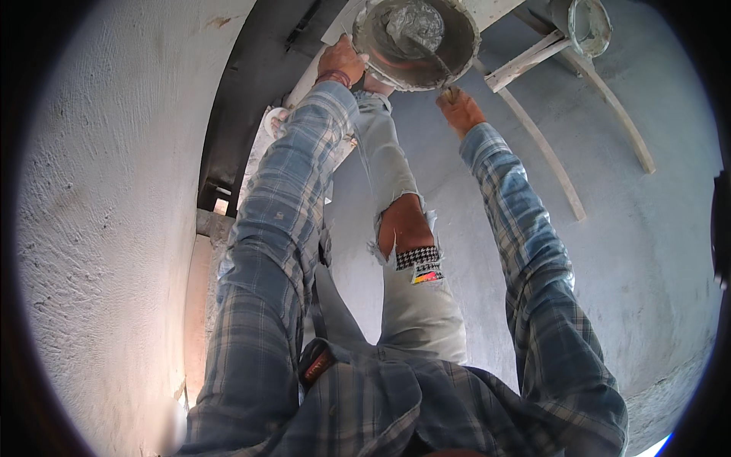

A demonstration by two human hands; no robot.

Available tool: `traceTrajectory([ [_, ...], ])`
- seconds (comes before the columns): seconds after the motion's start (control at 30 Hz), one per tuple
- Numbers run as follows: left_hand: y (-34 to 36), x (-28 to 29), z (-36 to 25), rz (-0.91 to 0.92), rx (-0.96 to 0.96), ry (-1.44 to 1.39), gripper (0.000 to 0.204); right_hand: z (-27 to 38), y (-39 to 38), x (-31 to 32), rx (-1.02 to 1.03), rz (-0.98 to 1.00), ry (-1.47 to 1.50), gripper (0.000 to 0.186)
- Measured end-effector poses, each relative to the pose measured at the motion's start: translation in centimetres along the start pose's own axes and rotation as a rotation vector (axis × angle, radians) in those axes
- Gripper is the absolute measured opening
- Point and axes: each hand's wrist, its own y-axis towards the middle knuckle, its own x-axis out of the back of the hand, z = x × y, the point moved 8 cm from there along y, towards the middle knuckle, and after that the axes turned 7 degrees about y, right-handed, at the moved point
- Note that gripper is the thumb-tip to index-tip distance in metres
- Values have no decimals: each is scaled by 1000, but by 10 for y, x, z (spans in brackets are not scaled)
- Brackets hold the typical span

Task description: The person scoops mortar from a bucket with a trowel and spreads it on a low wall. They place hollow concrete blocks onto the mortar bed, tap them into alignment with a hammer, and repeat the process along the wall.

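Note:
At the top of the head view is a round, mortar-smeared metal pan (373, 65). A wet grey lump of mortar (415, 27) sits inside it. My left hand (343, 61) is closed at the pan's left rim, with a band round the wrist. Just below the pan's lower right edge, my right hand (461, 112) has its fingers pressed together. A small yellowish bit shows at those fingertips, too small to name. Whether the right fingers also touch the pan, I cannot tell.
A rough plastered wall (114, 213) rises on the left, beside a dark panel (251, 84). Wooden strips (544, 148) lean or lie at the upper right, near a second smeared container (590, 29). My leg in torn pale jeans (422, 320) stretches toward the pan.

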Motion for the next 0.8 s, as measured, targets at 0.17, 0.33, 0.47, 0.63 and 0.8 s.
traceTrajectory([
  [0.17, 0, 0, 8, 16, 51, -79, 61, 14, -4, 11, 62, -110, -181, 51],
  [0.33, 2, 9, 5, -47, 92, -67, 62, 16, -7, 5, 264, -163, -233, 39],
  [0.47, 2, 7, -5, -10, 154, -63, 60, -43, 17, 14, 162, -231, -240, 24],
  [0.63, -1, 3, -13, 43, 233, 32, 56, -142, -31, 13, -48, -146, -280, 23],
  [0.8, 2, 21, -31, -32, 184, -35, 64, -162, -82, 30, 99, -279, -266, 30],
])
